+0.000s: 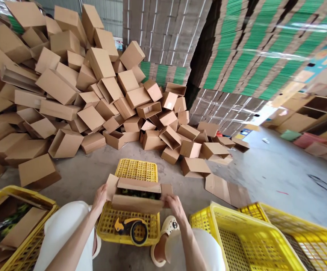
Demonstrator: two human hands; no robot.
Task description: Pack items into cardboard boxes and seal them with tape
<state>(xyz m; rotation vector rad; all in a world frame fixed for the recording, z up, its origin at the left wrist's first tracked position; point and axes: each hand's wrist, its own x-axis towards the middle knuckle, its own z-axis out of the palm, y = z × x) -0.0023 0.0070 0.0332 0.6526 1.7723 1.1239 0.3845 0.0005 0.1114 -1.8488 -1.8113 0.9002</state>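
Observation:
An open cardboard box (137, 205) with its flaps raised stands on an upturned yellow crate (104, 226). Dark and green items (141, 194) show inside it, too small to name. At the box's left end, my left hand (100, 197) pinches the end flap. The right end flap is between the fingers of my right hand (174, 203). A tape dispenser (132, 229) with an orange-yellow head and a dark roll lies on the crate, just in front of the box.
A large pile of empty cardboard boxes (101, 94) fills the back left. Yellow crates (242, 241) stand at the right. Another crate (49, 201) at the left holds an open filled box. Flattened cardboard stacks (236, 45) rise behind.

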